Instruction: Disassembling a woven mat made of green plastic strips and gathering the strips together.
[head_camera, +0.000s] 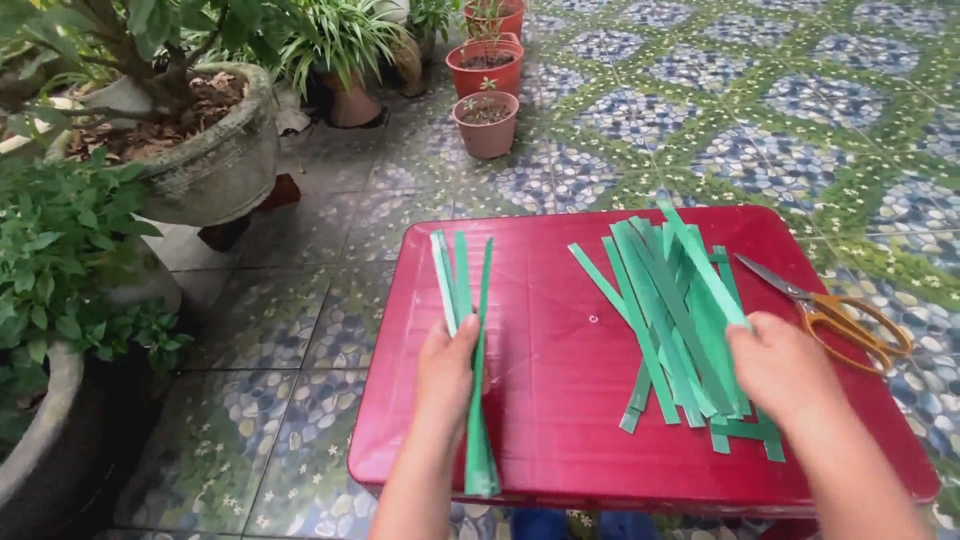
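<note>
Several green strips (465, 300) stand bunched in my left hand (447, 368), fingers closed round their middle, the tops fanning out above my grip and one long strip trailing down past my wrist to the near edge of the red table (560, 400). The strips are flat, narrow and glossy, a paler underside showing on one at the left of the fan. To the right of that grip, well apart across bare red surface, my right hand (780, 365) rests on a loose pile of green strips (680, 320), closed over one strip that runs up and away from my knuckles; the rest lie crossed and overlapping beneath it. Just beyond the pile, further right of my right hand, orange-handled scissors (835, 310) lie on the table, blades pointing away. Beyond the far edge of the table, on patterned paving, stand small terracotta pots (487, 95). Left of my left hand, off the table, a large stone planter (215, 165) holds a woody plant among leafy greenery.
</note>
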